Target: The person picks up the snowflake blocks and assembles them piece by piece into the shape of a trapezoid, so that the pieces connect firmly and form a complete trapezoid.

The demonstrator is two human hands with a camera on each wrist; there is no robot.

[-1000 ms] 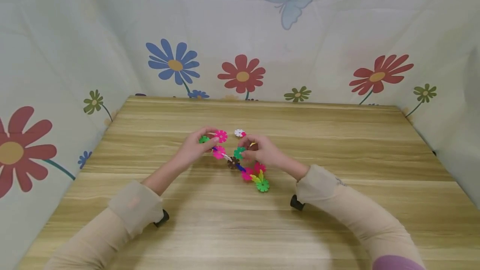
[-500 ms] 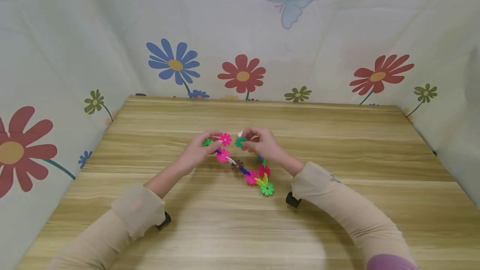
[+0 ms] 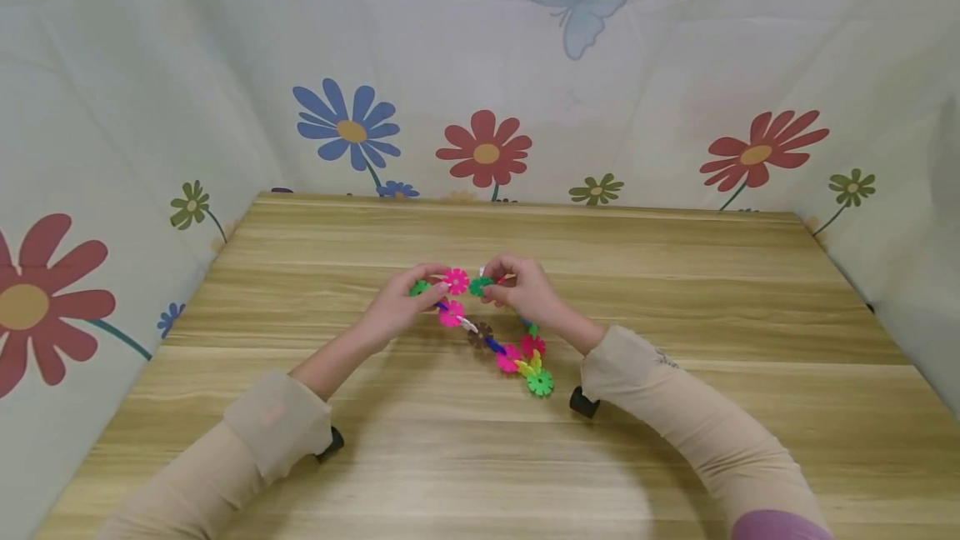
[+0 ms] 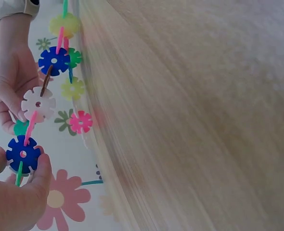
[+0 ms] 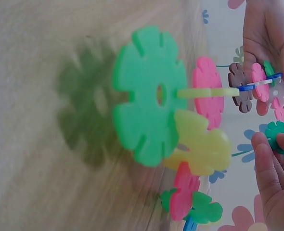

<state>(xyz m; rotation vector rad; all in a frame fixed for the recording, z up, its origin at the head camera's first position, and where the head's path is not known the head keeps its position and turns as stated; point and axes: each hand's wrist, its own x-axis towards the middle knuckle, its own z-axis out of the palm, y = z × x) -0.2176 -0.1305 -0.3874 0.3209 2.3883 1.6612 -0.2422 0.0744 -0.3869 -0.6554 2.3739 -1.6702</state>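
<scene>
A chain of slotted plastic flower discs in several colours hangs between both hands, over the wooden table. My left hand (image 3: 401, 298) pinches its left part, beside a pink disc (image 3: 456, 281) and a green disc (image 3: 420, 288). In the left wrist view, a blue disc (image 4: 23, 154) sits between that hand's thumb and fingers. Between thumb and fingers, my right hand (image 3: 525, 288) holds a dark green disc (image 3: 480, 286), close to the pink one; whether they touch I cannot tell. The chain's lower loop ends at a bright green disc (image 3: 540, 382). Right-hand fingers hide part of the chain.
The wood-grain table (image 3: 480, 457) spreads around the hands. Behind and beside it hangs a pale cloth backdrop (image 3: 420, 40) printed with flowers and a butterfly. Black wrist mounts (image 3: 583, 402) show below the sleeve cuffs.
The right hand has lifted its dark green disc up the view. The left hand has shifted slightly right, bringing the pink disc near the green one. The chain's lower loop has drifted right.
</scene>
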